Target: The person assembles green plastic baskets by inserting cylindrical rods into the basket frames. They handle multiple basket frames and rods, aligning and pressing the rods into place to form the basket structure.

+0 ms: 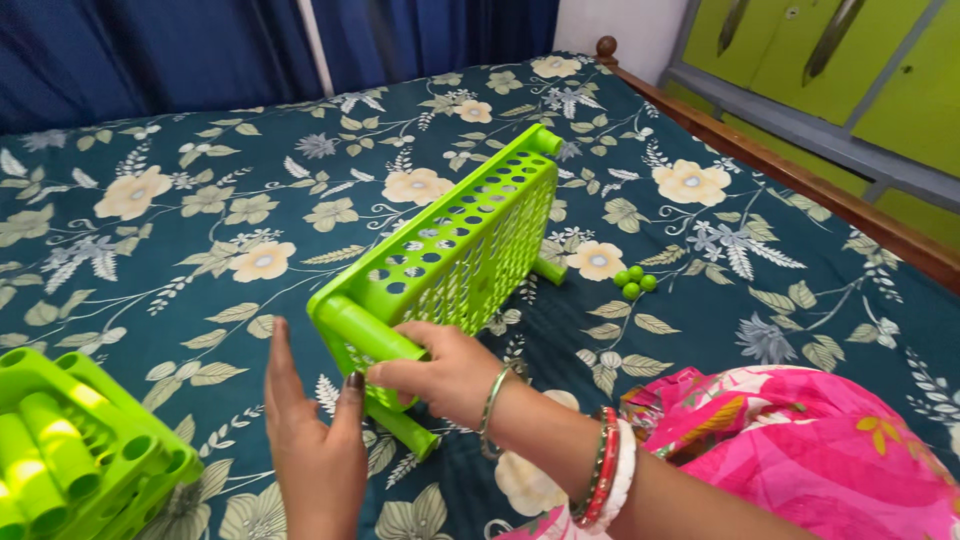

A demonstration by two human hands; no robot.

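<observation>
Altogether: two hands [380, 410], three green balls [634, 281].

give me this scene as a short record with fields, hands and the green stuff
left hand: open, flat, beside the shelf's near end, holding nothing
right hand: gripping a green tube leg at the shelf's near corner
green perforated shelf: tipped on its side on the bedspread
small green balls: cluster lying right of the shelf
green parts stack: lower left, with tubes
floral bedspread: under everything
</observation>
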